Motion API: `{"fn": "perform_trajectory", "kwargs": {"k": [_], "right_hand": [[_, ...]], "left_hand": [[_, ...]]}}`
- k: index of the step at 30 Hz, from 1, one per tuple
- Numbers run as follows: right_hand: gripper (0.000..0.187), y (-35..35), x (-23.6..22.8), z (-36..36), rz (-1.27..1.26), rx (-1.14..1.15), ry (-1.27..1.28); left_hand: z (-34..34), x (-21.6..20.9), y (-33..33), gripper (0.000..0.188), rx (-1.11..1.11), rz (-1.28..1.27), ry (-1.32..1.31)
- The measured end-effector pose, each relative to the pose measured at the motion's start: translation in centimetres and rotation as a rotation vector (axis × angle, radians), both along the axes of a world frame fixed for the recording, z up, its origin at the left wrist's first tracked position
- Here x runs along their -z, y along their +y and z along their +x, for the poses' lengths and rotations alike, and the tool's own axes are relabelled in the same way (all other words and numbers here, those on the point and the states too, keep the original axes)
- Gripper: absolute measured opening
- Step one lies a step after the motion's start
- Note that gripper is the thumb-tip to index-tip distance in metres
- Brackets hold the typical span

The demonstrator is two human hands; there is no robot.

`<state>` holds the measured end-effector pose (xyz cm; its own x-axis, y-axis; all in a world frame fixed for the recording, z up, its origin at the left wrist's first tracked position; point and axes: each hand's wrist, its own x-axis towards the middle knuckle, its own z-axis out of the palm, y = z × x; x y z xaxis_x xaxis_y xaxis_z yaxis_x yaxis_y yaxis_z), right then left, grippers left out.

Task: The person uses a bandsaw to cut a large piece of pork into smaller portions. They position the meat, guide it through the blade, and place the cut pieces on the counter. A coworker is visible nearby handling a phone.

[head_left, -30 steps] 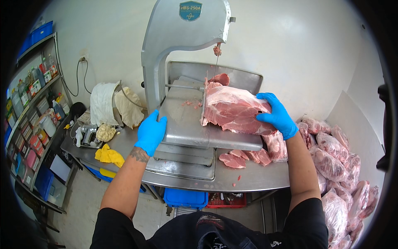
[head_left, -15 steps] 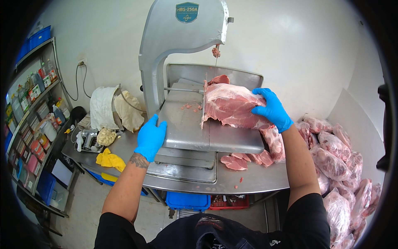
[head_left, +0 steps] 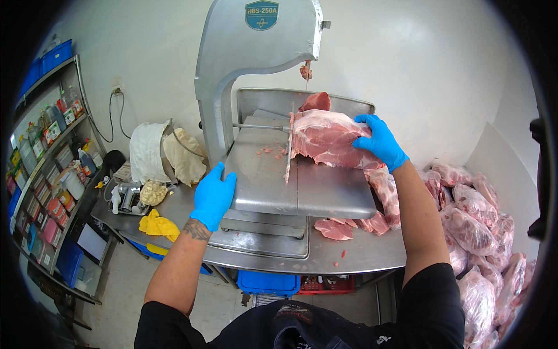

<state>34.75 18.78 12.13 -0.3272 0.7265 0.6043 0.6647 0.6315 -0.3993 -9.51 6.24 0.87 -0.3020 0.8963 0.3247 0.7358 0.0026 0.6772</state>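
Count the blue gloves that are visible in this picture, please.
2: one on the left hand, at the left edge of the saw table; one on the right hand, on the meat.

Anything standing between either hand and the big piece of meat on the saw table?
Nothing visible separates the right hand from the meat: it grips the right end. For the left hand, at the saw table's left edge, an upright metal plate stands between, along the meat's left side.
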Motion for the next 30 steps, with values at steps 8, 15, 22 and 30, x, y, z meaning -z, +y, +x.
{"fn": "perform_trajectory", "kwargs": {"k": [8,15,22,30], "right_hand": [[0.069,3.5,-0.2,0.2,-0.036,0.018,-0.011],[0.073,6.0,0.3,0.1,0.029,0.158,-0.084],[0.072,5.0,-0.8,0.8,-0.059,0.036,-0.084],[0.07,0.2,-1.1,1.4,-0.039,0.069,-0.129]], "left_hand": [[0.2,-0.2,-0.2,0.066,-0.009,0.009,0.014],[0.1,-0.1,-0.2,0.065,-0.009,0.002,-0.004],[-0.3,0.3,0.1,0.063,0.012,0.039,-0.022],[-0.2,-0.1,0.0,0.061,0.018,0.017,-0.022]]}}
